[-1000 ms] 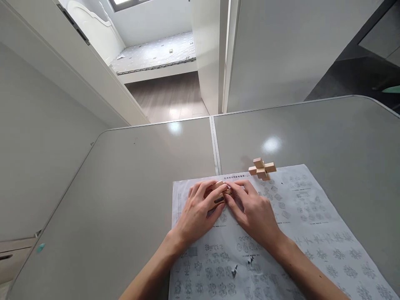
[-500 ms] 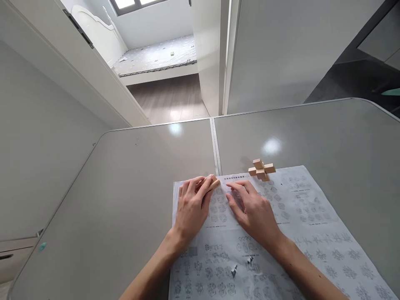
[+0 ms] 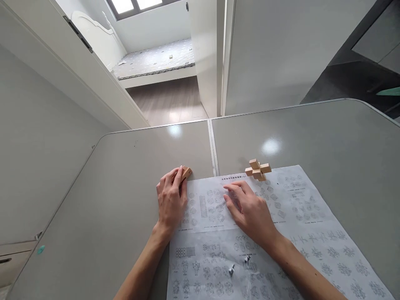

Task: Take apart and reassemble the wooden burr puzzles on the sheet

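My left hand (image 3: 170, 198) is closed around some wooden puzzle pieces (image 3: 186, 173) at the top left corner of the printed sheet. Their ends stick out past my fingers; how many there are is hidden. My right hand (image 3: 250, 206) rests over the sheet with fingers slightly curled and apart, holding nothing. Just beyond it, at the sheet's top edge, stands an assembled wooden cross-shaped burr puzzle (image 3: 258, 170). The paper sheet (image 3: 215, 237) carries many small puzzle drawings and has two small tears near its middle.
A grey table (image 3: 131, 183) with a metal-strip seam (image 3: 213, 146) lies under everything. Beyond its far edge are a doorway, a white door (image 3: 208, 54) and a bed (image 3: 156, 58). A wall stands on the left.
My left hand has moved left with the wooden pieces, from over the sheet to its top left corner. My right hand has stayed nearly in place.
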### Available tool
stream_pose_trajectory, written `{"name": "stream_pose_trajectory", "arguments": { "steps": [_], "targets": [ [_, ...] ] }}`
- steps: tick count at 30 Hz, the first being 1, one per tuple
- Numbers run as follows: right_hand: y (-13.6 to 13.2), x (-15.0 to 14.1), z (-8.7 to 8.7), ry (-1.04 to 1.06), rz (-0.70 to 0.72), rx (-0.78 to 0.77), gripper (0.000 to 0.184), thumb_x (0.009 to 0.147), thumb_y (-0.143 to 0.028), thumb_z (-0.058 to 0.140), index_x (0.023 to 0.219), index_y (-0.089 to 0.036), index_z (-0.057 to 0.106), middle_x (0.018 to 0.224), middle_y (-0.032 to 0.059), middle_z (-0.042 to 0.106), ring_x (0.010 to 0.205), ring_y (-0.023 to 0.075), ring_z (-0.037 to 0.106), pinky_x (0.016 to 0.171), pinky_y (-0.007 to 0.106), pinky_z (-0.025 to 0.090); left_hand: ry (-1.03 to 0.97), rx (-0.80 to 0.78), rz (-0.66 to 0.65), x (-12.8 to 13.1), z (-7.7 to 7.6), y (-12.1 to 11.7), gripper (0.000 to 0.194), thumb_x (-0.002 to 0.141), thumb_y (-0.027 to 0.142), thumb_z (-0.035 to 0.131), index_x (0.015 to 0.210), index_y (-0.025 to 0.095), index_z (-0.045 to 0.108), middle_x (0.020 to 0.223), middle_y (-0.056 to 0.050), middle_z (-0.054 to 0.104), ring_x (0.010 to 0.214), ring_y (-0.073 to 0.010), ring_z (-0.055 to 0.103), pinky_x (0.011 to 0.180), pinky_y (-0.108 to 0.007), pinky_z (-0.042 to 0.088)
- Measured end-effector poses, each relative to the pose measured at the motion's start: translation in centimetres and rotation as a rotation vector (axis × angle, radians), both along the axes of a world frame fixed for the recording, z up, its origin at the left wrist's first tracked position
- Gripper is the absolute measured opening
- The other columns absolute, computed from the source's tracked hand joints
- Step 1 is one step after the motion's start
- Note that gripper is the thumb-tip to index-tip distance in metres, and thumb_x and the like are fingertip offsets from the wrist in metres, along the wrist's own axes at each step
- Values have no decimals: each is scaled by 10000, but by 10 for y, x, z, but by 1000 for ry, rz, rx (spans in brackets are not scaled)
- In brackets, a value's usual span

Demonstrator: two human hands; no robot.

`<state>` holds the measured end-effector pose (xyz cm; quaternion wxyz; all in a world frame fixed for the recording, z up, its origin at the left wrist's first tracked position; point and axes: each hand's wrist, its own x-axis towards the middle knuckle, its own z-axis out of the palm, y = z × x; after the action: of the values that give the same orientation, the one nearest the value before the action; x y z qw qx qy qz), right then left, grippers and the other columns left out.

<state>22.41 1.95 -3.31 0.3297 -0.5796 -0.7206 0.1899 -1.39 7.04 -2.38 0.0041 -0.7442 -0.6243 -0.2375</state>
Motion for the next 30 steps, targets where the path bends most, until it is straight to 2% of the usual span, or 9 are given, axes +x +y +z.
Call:
{"name": "stream_pose_trajectory", "arguments": {
  "steps": [7, 19, 25, 27, 30],
  "targets": [
    [0, 0, -1, 3, -1, 6, 228, 1101, -323, 475, 1192, -205, 648, 1137, 75, 690, 548, 106, 584, 497, 266, 458, 6, 10, -105, 0, -6, 1, 540, 1084, 284, 494, 1617, 271, 408, 1578, -121, 584, 1467, -323, 540, 1205, -565, 431],
    [0, -1, 1, 19, -6, -18, 224, 1100, -329, 484, 1190, -212, 653, 1144, 71, 687, 583, 123, 599, 531, 279, 470, 13, 30, -121, 2, -5, -2, 515, 1081, 320, 543, 1587, 283, 452, 1559, -109, 608, 1450, -319, 566, 1197, -545, 444],
    [1, 1, 5, 159, -16, -73, 202, 1095, -328, 502, 1163, -224, 661, 1122, 60, 686, 594, 126, 595, 576, 294, 488, -9, 64, -140, 3, -1, -2, 520, 1054, 278, 600, 1557, 270, 467, 1558, -117, 603, 1465, -318, 546, 1206, -543, 430],
    [2, 2, 7, 228, -19, -89, 197, 1092, -333, 506, 1146, -229, 665, 1067, 53, 689, 613, 137, 594, 588, 297, 492, -30, 95, -199, 5, 3, -3, 511, 1042, 233, 616, 1534, 264, 481, 1535, -117, 620, 1482, -318, 525, 1205, -545, 432],
    [3, 3, 9, 340, -56, -136, 195, 1081, -366, 527, 1152, -235, 654, 945, 32, 687, 614, 150, 585, 581, 293, 485, -115, 134, -414, 10, 12, -6, 468, 1013, 134, 626, 1456, 262, 547, 1465, -104, 668, 1443, -297, 558, 1164, -508, 476]
  ]
}}
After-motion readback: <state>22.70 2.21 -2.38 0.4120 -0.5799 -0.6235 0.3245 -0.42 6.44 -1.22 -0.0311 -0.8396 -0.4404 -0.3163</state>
